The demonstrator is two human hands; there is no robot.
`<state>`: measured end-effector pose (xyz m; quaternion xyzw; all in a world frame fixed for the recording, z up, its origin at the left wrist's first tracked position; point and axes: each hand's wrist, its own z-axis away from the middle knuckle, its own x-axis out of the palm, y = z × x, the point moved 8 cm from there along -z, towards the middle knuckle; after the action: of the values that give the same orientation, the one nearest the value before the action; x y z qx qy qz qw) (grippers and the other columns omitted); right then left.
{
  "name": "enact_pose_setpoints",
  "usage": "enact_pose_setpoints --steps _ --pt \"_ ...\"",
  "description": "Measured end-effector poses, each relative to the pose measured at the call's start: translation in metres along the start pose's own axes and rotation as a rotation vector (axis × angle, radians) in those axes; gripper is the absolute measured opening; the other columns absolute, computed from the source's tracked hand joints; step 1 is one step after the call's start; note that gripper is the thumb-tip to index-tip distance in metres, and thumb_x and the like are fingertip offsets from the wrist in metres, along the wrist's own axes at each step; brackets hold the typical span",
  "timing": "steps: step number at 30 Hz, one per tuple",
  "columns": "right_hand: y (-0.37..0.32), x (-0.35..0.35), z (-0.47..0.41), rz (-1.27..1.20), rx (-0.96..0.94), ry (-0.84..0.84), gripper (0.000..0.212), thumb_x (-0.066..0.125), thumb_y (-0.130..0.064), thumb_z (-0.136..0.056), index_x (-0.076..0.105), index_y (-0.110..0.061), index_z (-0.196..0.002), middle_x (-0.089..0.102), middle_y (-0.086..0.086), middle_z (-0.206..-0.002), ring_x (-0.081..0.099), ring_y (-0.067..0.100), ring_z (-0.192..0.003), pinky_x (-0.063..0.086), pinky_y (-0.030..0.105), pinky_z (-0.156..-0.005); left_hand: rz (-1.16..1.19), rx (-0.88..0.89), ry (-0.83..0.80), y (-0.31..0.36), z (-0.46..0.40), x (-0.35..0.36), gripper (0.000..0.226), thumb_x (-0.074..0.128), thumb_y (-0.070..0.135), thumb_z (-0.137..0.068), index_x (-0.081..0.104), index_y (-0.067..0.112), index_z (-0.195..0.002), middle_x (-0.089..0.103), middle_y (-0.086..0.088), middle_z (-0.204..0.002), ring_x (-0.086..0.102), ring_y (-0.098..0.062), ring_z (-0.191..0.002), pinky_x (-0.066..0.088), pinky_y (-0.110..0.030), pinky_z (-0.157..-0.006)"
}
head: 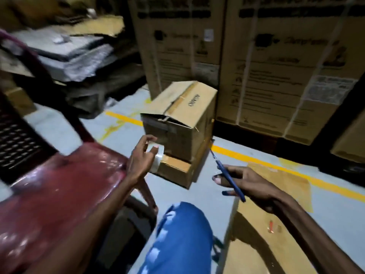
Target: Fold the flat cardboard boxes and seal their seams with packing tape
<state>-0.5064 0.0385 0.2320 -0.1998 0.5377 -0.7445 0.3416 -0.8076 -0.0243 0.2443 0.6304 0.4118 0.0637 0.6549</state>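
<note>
Holding tape roll (157, 158) beside stacked boxes (181, 119), left hand (140, 157).

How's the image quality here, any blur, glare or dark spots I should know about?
Head view: dim overall, with motion blur smearing the stacked sheets and the big cartons' print; glare streaks the red chair; wide-angle bending at the edges; the tape roll and blue cutter stay fairly legible.

- Small box (183, 119): short dark word printed along its top flap, seen sideways; blurred, letters can't be made out for sure.
- Big cartons (276, 62) behind: black print, logos, symbols, white labels; all too blurred to read.
- No other text is legible.
</note>
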Motion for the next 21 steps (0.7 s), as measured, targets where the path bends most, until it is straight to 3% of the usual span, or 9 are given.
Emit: enact_pose_setpoints --steps 3,5,8,10,12,14,17,19,21 --pt "-0.021 0.081 -0.012 -0.020 -0.009 -0.188 0.032 0.076 -0.018 -0.087 0.071 -0.017 -0.119 0.074 -0.002 -0.115 0.069 0.013 -0.111 0.060 0.033 -0.086 -0.086 0.009 0.071 -0.033 0.014 -0.080 0.028 0.051 0.046 -0.077 0.057 0.043 -0.104 0.066 0.005 -0.115 0.061 -0.021 -0.109 0.048 -0.043 -0.100" --pt "-0.034 0.130 -0.032 0.085 -0.007 -0.216 0.026 0.076 -0.020 -0.089 0.073 -0.015 -0.115 0.074 -0.013 -0.093 0.071 0.003 -0.091 0.061 0.030 -0.078 -0.193 -0.015 0.109 -0.057 0.022 -0.121 0.033 0.048 0.049 -0.080 0.054 0.048 -0.112 0.065 0.007 -0.124 0.059 -0.019 -0.117 0.044 -0.046 -0.105" --pt "-0.052 0.183 -0.079 0.522 -0.072 0.031 0.042 0.077 -0.050 -0.078 0.073 -0.009 -0.089 0.070 0.004 -0.071 0.068 0.016 -0.067 0.063 0.042 -0.072 -0.335 -0.054 0.124 -0.090 0.032 -0.163 0.038 0.041 0.055 -0.082 0.050 0.052 -0.119 0.066 0.014 -0.123 0.062 -0.018 -0.116 0.047 -0.047 -0.102" --pt "-0.067 0.222 -0.100 0.779 -0.175 0.155 0.038 0.072 -0.051 -0.075 0.066 -0.015 -0.085 0.074 0.010 -0.083 0.072 0.030 -0.078 0.060 0.041 -0.069 -0.377 -0.074 0.117 -0.108 0.038 -0.180 0.030 0.041 0.054 -0.085 0.053 0.055 -0.112 0.068 0.018 -0.114 0.065 -0.016 -0.109 0.050 -0.044 -0.098" --pt "-0.075 0.260 -0.110 0.897 -0.261 0.172 0.033 0.072 -0.041 -0.080 0.063 -0.016 -0.100 0.070 0.013 -0.100 0.068 0.036 -0.094 0.048 0.033 -0.068 -0.463 -0.075 0.131 -0.119 0.049 -0.193 0.021 0.046 0.053 -0.086 0.053 0.058 -0.104 0.070 0.018 -0.110 0.068 -0.016 -0.103 0.053 -0.039 -0.090" --pt "-0.075 0.291 -0.117 1.014 -0.322 0.183 0.032 0.069 -0.033 -0.087 0.062 -0.012 -0.110 0.066 0.016 -0.107 0.063 0.037 -0.101 0.039 0.033 -0.068 -0.590 -0.041 0.189 -0.126 0.061 -0.201 0.018 0.059 0.046 -0.085 0.056 0.046 -0.103 0.070 0.016 -0.102 0.068 -0.015 -0.093 0.054 -0.035 -0.078" --pt "-0.060 0.325 -0.129 1.167 -0.339 0.132 0.023 0.061 -0.027 -0.095 0.066 -0.009 -0.109 0.068 0.018 -0.109 0.065 0.037 -0.105 0.047 0.036 -0.073 -0.634 -0.010 0.204 -0.143 0.072 -0.201 0.006 0.059 0.038 -0.090 0.058 0.034 -0.095 0.064 0.014 -0.098 0.062 -0.015 -0.092 0.045 -0.035 -0.077" --pt "-0.056 0.338 -0.139 1.286 -0.343 0.096 0.024 0.061 -0.027 -0.096 0.068 -0.009 -0.110 0.070 0.016 -0.108 0.068 0.034 -0.103 0.049 0.035 -0.072 -0.617 -0.044 0.187 -0.158 0.075 -0.197 0.018 0.052 0.049 -0.094 0.062 0.034 -0.090 0.066 0.016 -0.096 0.059 -0.012 -0.097 0.032 -0.038 -0.087" --pt "-0.057 0.342 -0.145 1.365 -0.338 0.039 0.024 0.066 -0.028 -0.094 0.068 -0.009 -0.108 0.070 0.012 -0.101 0.069 0.031 -0.096 0.044 0.031 -0.066 -0.531 -0.122 0.258 -0.165 0.076 -0.195 0.039 0.050 0.065 -0.092 0.068 0.032 -0.081 0.067 0.017 -0.088 0.053 -0.007 -0.095 0.018 -0.036 -0.088"
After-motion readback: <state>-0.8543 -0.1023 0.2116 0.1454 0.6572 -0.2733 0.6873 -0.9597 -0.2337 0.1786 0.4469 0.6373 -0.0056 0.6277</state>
